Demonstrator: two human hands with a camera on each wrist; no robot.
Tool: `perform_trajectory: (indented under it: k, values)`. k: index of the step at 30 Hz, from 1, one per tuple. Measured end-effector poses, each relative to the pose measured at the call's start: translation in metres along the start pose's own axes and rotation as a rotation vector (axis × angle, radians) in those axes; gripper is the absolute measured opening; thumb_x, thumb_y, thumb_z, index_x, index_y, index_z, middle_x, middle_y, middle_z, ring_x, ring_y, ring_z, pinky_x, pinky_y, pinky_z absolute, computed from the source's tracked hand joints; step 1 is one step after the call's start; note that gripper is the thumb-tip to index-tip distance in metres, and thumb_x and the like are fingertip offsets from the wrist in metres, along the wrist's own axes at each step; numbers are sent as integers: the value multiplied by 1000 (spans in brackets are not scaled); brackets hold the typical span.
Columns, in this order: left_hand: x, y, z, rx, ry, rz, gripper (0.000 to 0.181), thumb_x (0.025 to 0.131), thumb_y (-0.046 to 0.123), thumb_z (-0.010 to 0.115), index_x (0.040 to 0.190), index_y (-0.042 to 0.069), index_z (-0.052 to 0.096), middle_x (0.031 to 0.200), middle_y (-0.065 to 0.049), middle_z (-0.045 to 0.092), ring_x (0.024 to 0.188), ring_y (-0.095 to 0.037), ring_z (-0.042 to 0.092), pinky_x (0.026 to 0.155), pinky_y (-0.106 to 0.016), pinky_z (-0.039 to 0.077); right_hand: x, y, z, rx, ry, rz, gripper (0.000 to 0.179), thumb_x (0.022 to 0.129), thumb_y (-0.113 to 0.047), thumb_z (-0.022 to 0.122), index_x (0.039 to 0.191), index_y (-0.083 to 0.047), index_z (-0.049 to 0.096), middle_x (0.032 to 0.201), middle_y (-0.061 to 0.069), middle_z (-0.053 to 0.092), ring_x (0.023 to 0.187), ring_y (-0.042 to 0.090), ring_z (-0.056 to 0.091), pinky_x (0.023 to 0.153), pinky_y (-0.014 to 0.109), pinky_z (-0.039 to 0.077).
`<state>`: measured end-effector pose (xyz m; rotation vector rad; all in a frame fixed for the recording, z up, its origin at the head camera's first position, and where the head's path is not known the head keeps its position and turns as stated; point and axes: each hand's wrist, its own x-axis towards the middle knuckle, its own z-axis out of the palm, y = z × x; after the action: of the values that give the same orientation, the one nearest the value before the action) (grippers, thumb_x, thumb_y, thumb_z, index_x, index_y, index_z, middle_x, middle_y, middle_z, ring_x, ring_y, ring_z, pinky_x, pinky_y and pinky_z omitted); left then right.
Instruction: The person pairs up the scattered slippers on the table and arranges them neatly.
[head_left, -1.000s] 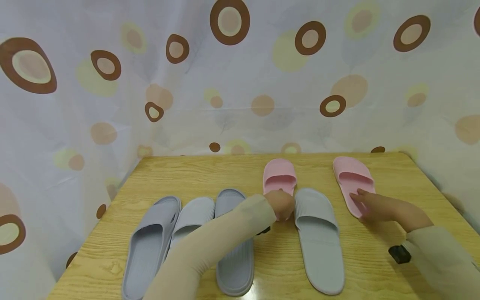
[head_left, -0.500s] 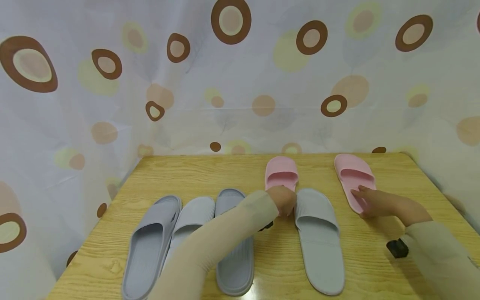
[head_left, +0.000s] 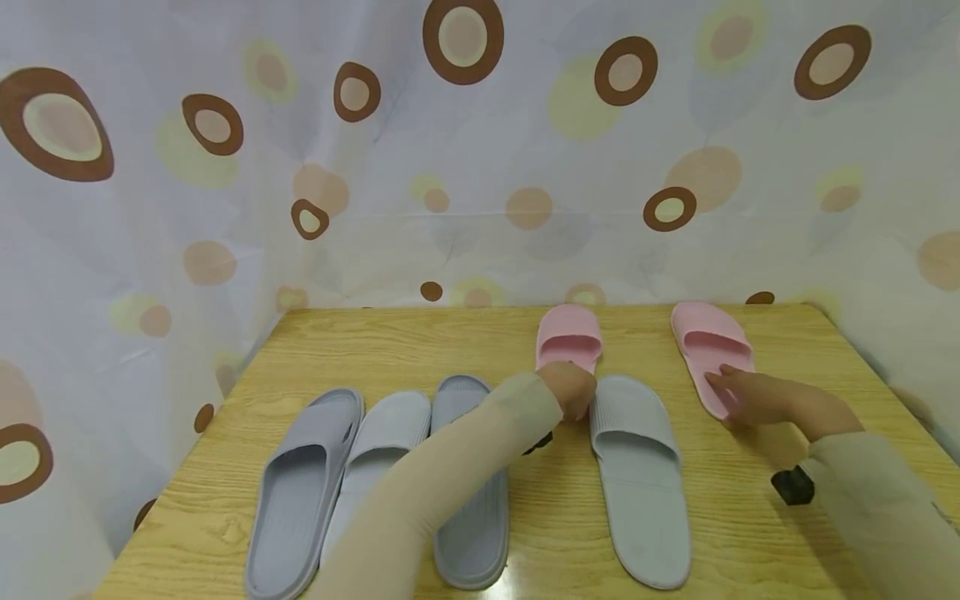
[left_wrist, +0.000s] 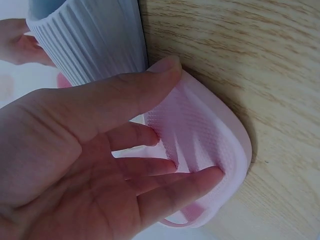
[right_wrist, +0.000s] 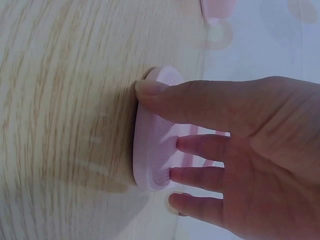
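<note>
At the far side of the table lie two pink slippers. The nearer-centre pink slipper (head_left: 570, 325) points away, its heel partly covered by my left hand (head_left: 572, 388). In the left wrist view, that thumb lies at the heel's edge while the fingertips (left_wrist: 215, 174) press the textured insole. My right hand (head_left: 772, 404) holds the other pink slipper (head_left: 708, 333) by its heel end. Seen from the right wrist, the thumb is against the sole's edge and two fingertips touch the insole. Both slippers rest on the wood.
A light grey slipper (head_left: 645, 500) lies right beside the left hand. To the left are a grey slipper (head_left: 288, 508), a pale slipper (head_left: 390, 429) and a blue-grey slipper (head_left: 472, 533), partly under the left sleeve. A dotted curtain (head_left: 480, 167) borders the wooden table (head_left: 375, 342).
Both pink slippers have slid a little away from me toward the table's back edge, the left one also slightly rightward. Both hands moved along with them. The other slippers stay put.
</note>
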<state>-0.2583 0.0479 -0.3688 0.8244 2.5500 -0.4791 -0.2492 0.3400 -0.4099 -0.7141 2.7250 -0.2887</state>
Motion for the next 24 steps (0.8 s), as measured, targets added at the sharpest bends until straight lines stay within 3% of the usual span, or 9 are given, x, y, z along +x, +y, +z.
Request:
perform_trajectory:
  k: [2, 5, 8, 9, 16, 24]
  values:
    - [2, 0, 0, 12, -2, 2, 5, 90, 13, 60, 90, 13, 64, 97, -1, 59, 86, -17, 51, 74, -27, 45, 0, 8, 3, -1, 14, -30, 70, 82, -15, 68, 136, 18, 37, 130, 53, 27, 121, 60, 37, 103, 59, 33]
    - [3, -1, -1, 18, -1, 7, 5, 90, 13, 60, 92, 14, 64, 98, -1, 59, 87, -17, 51, 74, -26, 45, 1, 13, 5, 14, 22, -53, 71, 84, -17, 68, 137, 17, 36, 131, 53, 26, 122, 61, 35, 103, 60, 31]
    - [5, -1, -2, 1, -6, 7, 8, 89, 12, 60, 96, 14, 64, 100, -1, 59, 88, -17, 51, 73, -26, 44, 2, 12, 2, 31, 0, -16, 72, 83, -17, 69, 138, 17, 35, 133, 52, 24, 124, 61, 31, 105, 61, 28]
    - [6, -1, -3, -6, -11, 6, 9, 90, 11, 59, 97, 13, 64, 101, -1, 58, 88, -16, 51, 73, -26, 44, 2, 8, -1, 42, -12, 6, 72, 81, -15, 71, 134, 20, 37, 133, 52, 24, 121, 65, 30, 98, 68, 28]
    - [9, -4, -6, 4, -35, 4, 12, 90, 12, 58, 100, 14, 64, 104, 0, 58, 88, -16, 50, 73, -25, 44, 4, 4, -7, 7, -19, 29, 68, 79, -8, 69, 131, 23, 37, 133, 52, 25, 120, 64, 32, 98, 67, 30]
    - [10, -4, -6, -47, -36, -18, 12, 92, 13, 56, 102, 15, 61, 106, -1, 56, 87, -15, 50, 71, -24, 43, 3, 5, -1, 28, 51, 18, 65, 77, -5, 69, 128, 23, 40, 128, 53, 30, 117, 64, 36, 95, 68, 33]
